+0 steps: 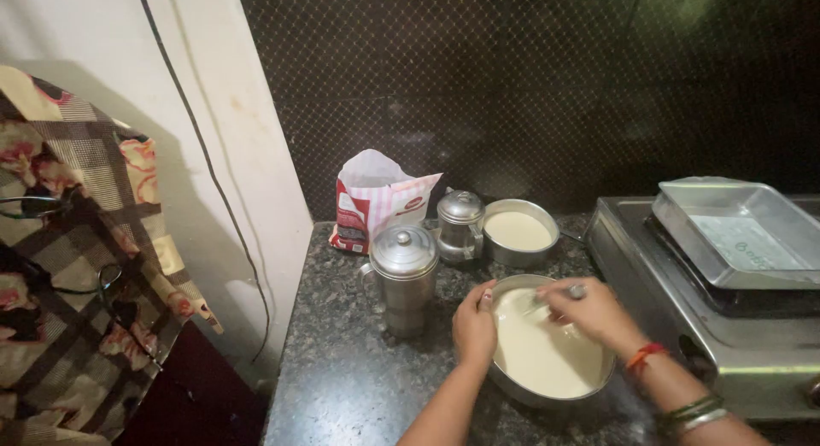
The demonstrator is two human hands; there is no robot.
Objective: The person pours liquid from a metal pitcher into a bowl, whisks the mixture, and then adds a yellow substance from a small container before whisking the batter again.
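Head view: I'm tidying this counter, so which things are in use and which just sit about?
In use: round pan of batter, left hand on its rim, right hand with utensil.
Idle: lidded jug, small pot, bowl, bag, tray, stove.

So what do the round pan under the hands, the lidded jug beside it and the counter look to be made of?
Round pan: thin grey metal, likely aluminium or steel, with a dull sheen on the rim. Lidded jug: brushed silvery metal with soft highlights. Counter: polished dark speckled stone, probably granite.

On the table (342, 386), our left hand (474, 326) steadies the batter pan (547, 360) while our right hand (594, 313) holds a spoon (555, 297) in it, beside a steel canister (403, 275).
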